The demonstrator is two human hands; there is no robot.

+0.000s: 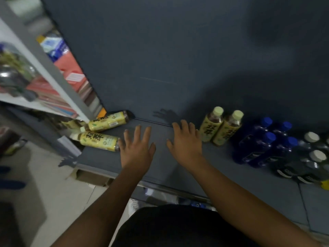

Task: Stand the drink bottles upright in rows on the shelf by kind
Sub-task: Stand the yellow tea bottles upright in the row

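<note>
Two yellow-labelled tea bottles lie on their sides at the left end of the dark shelf (160,157): one near the front (97,141), one behind it (108,121). Two more yellow tea bottles (220,128) stand upright side by side right of centre. Several blue bottles (261,143) stand in rows beside them, then dark bottles with white caps (309,157) at the far right. My left hand (137,147) hovers with spread fingers just right of the front lying bottle. My right hand (185,139) is spread too, just left of the standing tea bottles. Both hold nothing.
A grey back panel (178,59) rises behind the shelf. A neighbouring white shelf unit (53,72) with packets and boxes stands at the left. A cardboard box (92,177) sits on the pale floor below the shelf's left corner.
</note>
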